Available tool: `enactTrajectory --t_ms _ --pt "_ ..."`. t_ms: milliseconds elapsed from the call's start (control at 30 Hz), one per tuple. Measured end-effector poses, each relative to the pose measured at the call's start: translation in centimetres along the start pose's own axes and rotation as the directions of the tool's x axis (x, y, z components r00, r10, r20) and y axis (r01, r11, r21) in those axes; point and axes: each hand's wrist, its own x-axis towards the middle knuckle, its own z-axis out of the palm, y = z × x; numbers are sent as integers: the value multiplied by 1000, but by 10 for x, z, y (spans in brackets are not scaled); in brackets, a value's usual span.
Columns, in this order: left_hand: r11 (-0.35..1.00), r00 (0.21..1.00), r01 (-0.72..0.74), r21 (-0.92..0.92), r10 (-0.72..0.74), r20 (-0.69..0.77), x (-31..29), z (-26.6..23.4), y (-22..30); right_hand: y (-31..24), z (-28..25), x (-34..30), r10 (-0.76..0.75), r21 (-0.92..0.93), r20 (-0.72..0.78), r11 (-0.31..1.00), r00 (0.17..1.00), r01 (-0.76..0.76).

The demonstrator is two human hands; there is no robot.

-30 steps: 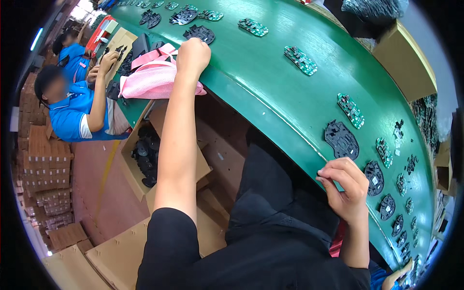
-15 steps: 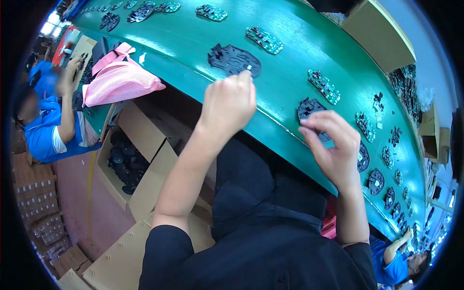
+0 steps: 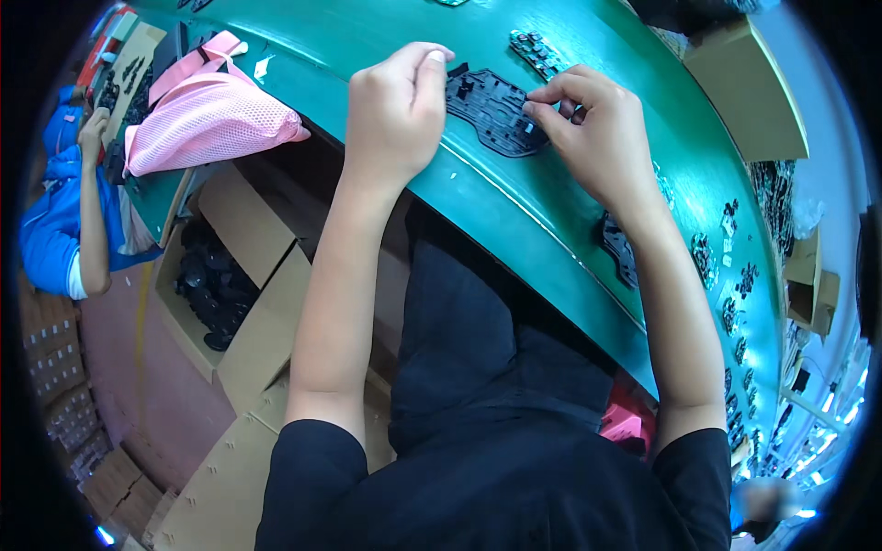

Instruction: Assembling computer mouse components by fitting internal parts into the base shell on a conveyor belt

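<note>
A flat black plastic shell (image 3: 496, 115) with moulded ribs lies on the green work surface (image 3: 459, 174) between my hands. My left hand (image 3: 395, 115) is closed, thumb against curled fingers, at the shell's left end; anything inside it is hidden. Over the right end, my right hand (image 3: 602, 129) holds thumb and forefinger pinched together beside a small white spot on the shell. What that pinch holds is too small to make out. Just beyond the shell lies a green circuit board (image 3: 536, 53), partly covered by the right hand.
Another black shell (image 3: 617, 248) sits behind my right forearm, with more boards (image 3: 704, 262) and small black parts (image 3: 746, 279) farther right. A pink mesh bag (image 3: 211, 129) rests at left, above an open carton (image 3: 216, 289) of black parts. A person in blue (image 3: 69, 220) works at left.
The view has shifted right along the surface. My right hand has moved from the other shell to the right end of this one. My left hand has moved to its left end.
</note>
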Motion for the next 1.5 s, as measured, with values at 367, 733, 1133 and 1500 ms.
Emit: enactTrajectory --t_ms 367,733,1133,1500 --pt "999 999 2 -43 -1 41 0 -3 -4 4 14 16 132 -40 76 991 988 -129" --pt "999 999 -10 -45 11 35 1 -3 -9 -4 4 3 35 -188 181 982 983 0" --pt "994 993 -61 91 52 103 -1 -2 -6 3 0 -8 -46 -187 181 979 982 80" --pt "942 951 -171 290 81 298 -13 14 -4 30 -5 -40 -221 -177 -26 961 975 213"
